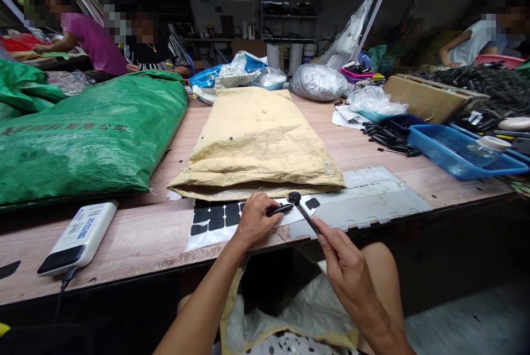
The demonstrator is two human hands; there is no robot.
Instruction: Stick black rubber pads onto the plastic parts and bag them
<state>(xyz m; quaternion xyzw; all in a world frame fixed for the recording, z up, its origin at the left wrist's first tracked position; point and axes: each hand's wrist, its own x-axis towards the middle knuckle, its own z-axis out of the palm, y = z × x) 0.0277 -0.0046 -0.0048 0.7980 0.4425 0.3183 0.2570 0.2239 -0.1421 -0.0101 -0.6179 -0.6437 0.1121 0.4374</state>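
Observation:
My left hand (256, 217) rests near the table's front edge with its fingers closed on a short black rod-like piece (282, 210). In my right hand (342, 253), the thumb and fingers grip a thin dark stick with a round black head (295, 198). That head is close beside the tip of the black piece; I cannot tell whether they touch. Beneath my left hand lies a white sheet of black stickers (216, 218), partly covered by the hand and by the open mouth of a flat yellow woven sack (260, 139).
To the left lie a full green sack (95, 139) and a white power bank (80, 236) with a cable. A grey board (372, 197) lies right. Further right are black sticks (389, 137) and a blue tray (464, 150). Several people sit beyond.

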